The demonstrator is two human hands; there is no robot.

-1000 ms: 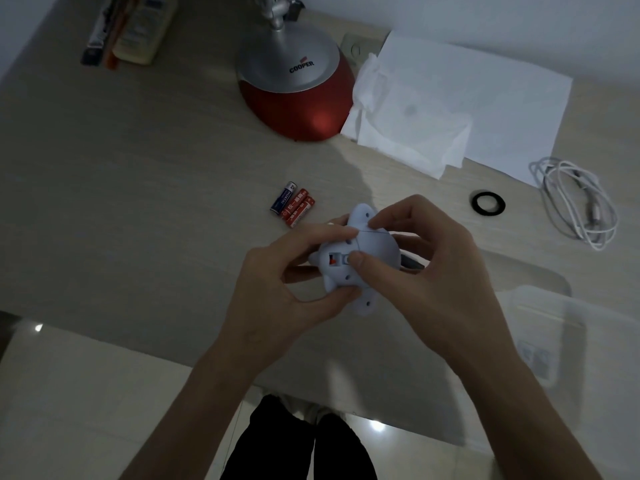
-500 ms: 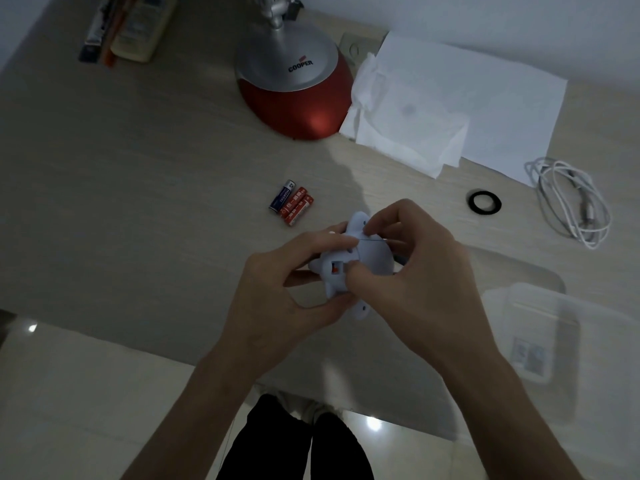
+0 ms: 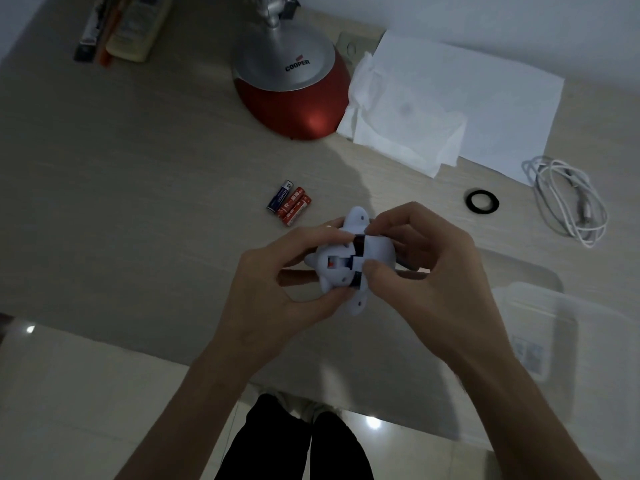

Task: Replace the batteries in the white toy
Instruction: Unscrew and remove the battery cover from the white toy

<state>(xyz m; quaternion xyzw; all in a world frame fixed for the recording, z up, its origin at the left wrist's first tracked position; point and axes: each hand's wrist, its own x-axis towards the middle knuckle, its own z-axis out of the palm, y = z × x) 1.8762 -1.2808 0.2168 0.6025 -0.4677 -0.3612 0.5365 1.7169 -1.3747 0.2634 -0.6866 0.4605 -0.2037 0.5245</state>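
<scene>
I hold the white toy [image 3: 337, 268] above the table's front half, underside up. My left hand [image 3: 277, 289] grips its left side, thumb across the top edge. My right hand [image 3: 426, 268] pinches the white battery cover [image 3: 379, 249] between thumb and forefinger; the cover sits shifted to the right, leaving a dark gap in the toy's belly. A small red-orange part shows inside the opening. Three loose batteries [image 3: 289, 206], one blue and two red, lie on the table beyond the toy, to its left.
A red and silver lamp base [image 3: 294, 88] stands at the back. White tissue and paper [image 3: 450, 109] lie at the back right, then a black ring [image 3: 482, 201] and a coiled white cable [image 3: 568, 199]. A clear plastic box [image 3: 568, 327] sits at the right front. Tubes and pens [image 3: 124, 26] lie at the back left.
The battery cover has slid to the right under my right thumb and forefinger, opening a dark gap in the toy's underside. My left hand keeps its grip.
</scene>
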